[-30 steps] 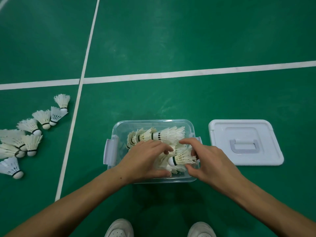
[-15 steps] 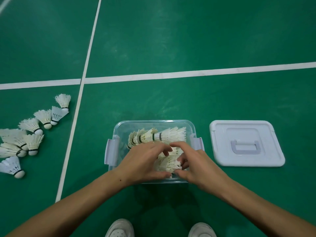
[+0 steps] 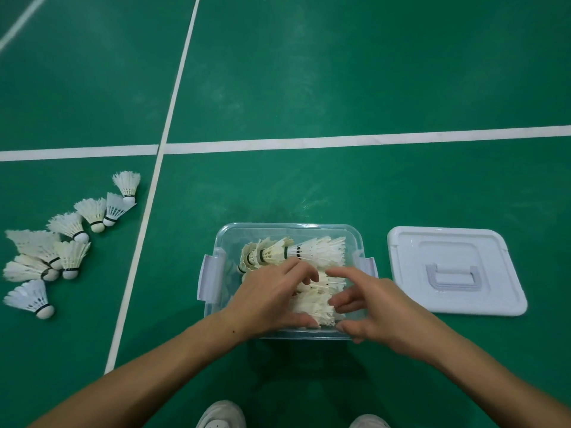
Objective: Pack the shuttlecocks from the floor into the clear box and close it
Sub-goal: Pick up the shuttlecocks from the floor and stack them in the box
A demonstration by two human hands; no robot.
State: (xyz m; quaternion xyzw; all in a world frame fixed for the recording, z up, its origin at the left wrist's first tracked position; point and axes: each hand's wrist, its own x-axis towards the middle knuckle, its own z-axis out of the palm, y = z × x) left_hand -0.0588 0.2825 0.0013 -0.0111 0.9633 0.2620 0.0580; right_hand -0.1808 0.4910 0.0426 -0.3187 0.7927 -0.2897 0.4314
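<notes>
On the green floor (image 3: pixel 309 88) at far left lies a loose cluster of shuttlecocks (image 3: pixel 49 251), most on their sides with cork ends toward the near right, one apart at the near end (image 3: pixel 29 299) and one standing at the far end (image 3: pixel 126 185). A white line (image 3: pixel 148 211) runs from far to near between this cluster and the box (image 3: pixel 287 228), and a second line (image 3: pixel 340 140) crosses it farther off. The box sits open in the middle, clear-walled with pale latches hanging at its left (image 3: pixel 208 274) and right sides. Inside, along the far wall, a nested row of shuttlecocks (image 3: pixel 293 251) lies on its side with feathers pointing right; more white feathers (image 3: pixel 315 305) fill the near part (how many are there cannot be told, since the hands cover them). The left hand (image 3: pixel 272 298) reaches into the box, fingers curled down onto the feathers and thumb along the near wall; whether it grips one cannot be told. The right hand (image 3: pixel 377 310) hovers just right of it over the near right corner, fingers loosely spread and bent, holding nothing, its fingertips close to the feathers. To the right of the box, near but apart, the lid (image 3: pixel 454 270) lies flat on the floor, handle side up. At the bottom edge, two white shoe tips (image 3: pixel 221 415) show.
</notes>
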